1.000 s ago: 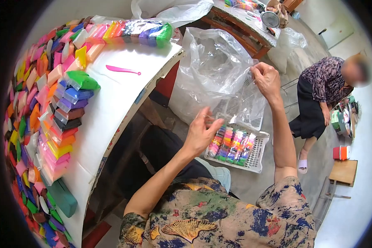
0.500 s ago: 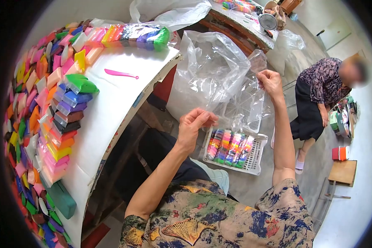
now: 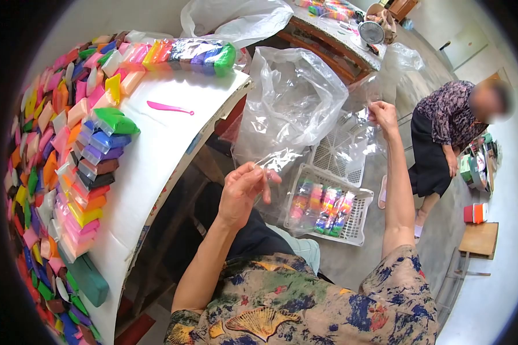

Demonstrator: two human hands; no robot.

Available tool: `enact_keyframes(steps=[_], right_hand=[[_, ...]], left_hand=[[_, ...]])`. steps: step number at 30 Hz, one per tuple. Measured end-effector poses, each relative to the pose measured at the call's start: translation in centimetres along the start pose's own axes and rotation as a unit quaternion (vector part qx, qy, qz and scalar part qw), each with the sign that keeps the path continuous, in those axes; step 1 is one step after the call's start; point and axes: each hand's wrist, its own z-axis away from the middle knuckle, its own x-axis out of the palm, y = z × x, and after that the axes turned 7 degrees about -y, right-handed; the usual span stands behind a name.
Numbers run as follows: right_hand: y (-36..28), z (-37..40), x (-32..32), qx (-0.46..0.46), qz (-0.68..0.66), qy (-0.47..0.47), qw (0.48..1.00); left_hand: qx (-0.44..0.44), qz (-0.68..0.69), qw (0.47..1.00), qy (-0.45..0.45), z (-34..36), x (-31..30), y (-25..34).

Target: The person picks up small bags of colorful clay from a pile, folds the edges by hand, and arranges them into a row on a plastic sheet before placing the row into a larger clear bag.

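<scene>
A thin clear plastic bag (image 3: 293, 172) is stretched between my two hands, its film hard to trace against the background. My left hand (image 3: 244, 192) pinches one end between thumb and forefinger, in front of the table edge. On the other side, my right hand (image 3: 384, 118) grips the bag's far part with closed fingers. Below the film, a white plastic basket (image 3: 358, 221) on the floor holds several clear packs of multicoloured clay (image 3: 331, 210). A large open clear bag (image 3: 293, 95) stands behind my hands.
To the left, the white table (image 3: 155, 126) carries a big heap of coloured clay packets (image 3: 46, 149), a row of packets (image 3: 184, 56) and a pink plastic knife (image 3: 170, 108). Another person (image 3: 449, 121) sits at the right. A second basket (image 3: 342, 146) and a fan (image 3: 372, 33) are beyond.
My hands have moved further apart: the left went leftward and a little down, the right slightly rightward. The clear film now passes over part of the basket.
</scene>
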Motion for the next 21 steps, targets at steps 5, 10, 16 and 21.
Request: enact_keyframes(steps=[5, 10, 16, 21], right_hand=[[0.8, -5.7, 3.1, 0.127, -0.197, 0.056, 0.971], [4.2, -10.2, 10.8, 0.179, -0.342, 0.072, 0.920], [6.9, -9.5, 17.6, 0.215, -0.255, 0.167, 0.928], [7.5, -8.9, 15.8, 0.142, 0.048, 0.119, 0.981]], left_hand=[[-0.001, -0.082, 0.997, 0.006, 2.5, 0.3, -0.3], [-0.030, -0.104, 0.994, 0.028, 5.5, 0.4, -1.2], [-0.061, -0.106, 0.992, 0.042, 6.7, 0.5, -2.4], [-0.053, -0.146, 0.986, 0.057, 5.7, 1.1, -1.5]])
